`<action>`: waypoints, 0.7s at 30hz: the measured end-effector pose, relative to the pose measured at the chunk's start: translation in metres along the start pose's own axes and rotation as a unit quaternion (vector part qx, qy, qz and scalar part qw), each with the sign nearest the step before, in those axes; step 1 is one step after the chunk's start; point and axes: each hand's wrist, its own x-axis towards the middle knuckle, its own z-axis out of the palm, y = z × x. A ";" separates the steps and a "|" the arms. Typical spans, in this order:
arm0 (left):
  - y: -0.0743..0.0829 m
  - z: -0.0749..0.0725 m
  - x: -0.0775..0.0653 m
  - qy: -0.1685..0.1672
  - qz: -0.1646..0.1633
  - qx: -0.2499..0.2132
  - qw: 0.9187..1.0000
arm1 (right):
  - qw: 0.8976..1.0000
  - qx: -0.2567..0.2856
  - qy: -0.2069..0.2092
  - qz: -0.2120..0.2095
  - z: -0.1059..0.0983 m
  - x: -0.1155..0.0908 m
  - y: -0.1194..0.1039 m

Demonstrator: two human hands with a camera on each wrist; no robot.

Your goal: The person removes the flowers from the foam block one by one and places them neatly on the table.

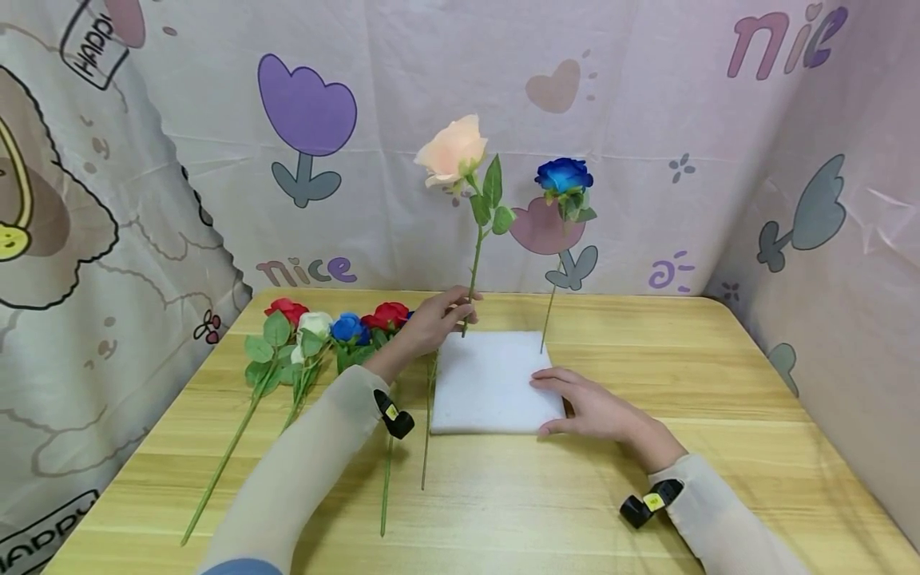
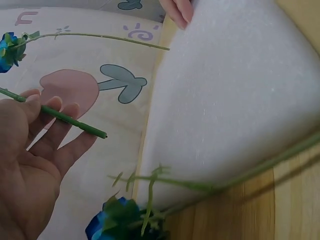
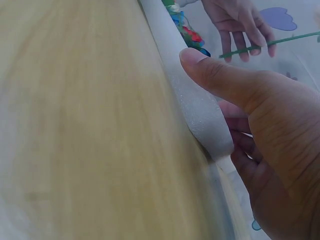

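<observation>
My left hand [image 1: 438, 319] pinches the green stem [image 2: 65, 117] of a peach rose [image 1: 453, 152] between thumb and fingers. In the left wrist view, the stem's bottom end hangs free, apart from the white foam block [image 1: 496, 391]. A blue rose [image 1: 564, 176] stands in the block near its far right corner, leaning slightly. My right hand [image 1: 592, 407] holds the near right corner of the block, fingers on top and thumb [image 3: 210, 70] along the near side.
Left of the block, red roses [image 1: 286, 310], a white rose [image 1: 315, 323] and a blue rose [image 1: 350, 328] lie on the wooden table [image 1: 647, 511], stems toward me. One stem [image 1: 426, 447] runs beside the block's left edge. A printed cloth [image 1: 431, 48] hangs behind.
</observation>
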 end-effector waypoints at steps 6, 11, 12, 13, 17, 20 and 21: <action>0.000 -0.012 -0.011 0.003 -0.001 0.022 1.000 | 1.000 -0.002 0.006 -0.001 0.001 0.000 0.001; -0.002 -0.021 -0.019 0.008 0.009 0.039 0.999 | 1.000 -0.001 0.009 -0.006 0.001 0.000 0.000; -0.002 -0.023 -0.021 0.010 0.010 0.042 0.999 | 1.000 -0.001 0.010 -0.006 0.001 0.000 0.000; -0.003 -0.025 -0.023 0.012 0.011 0.045 0.999 | 1.000 -0.001 0.010 -0.006 0.001 0.000 0.000; -0.004 -0.032 -0.030 0.021 0.015 0.052 0.998 | 1.000 -0.003 0.007 0.001 0.002 0.000 0.001; -0.006 -0.037 -0.035 0.025 0.020 0.049 0.998 | 1.000 -0.001 0.004 0.005 0.002 0.000 0.001; -0.007 -0.039 -0.037 0.027 0.023 0.049 0.998 | 1.000 -0.001 0.003 0.005 0.002 0.000 0.001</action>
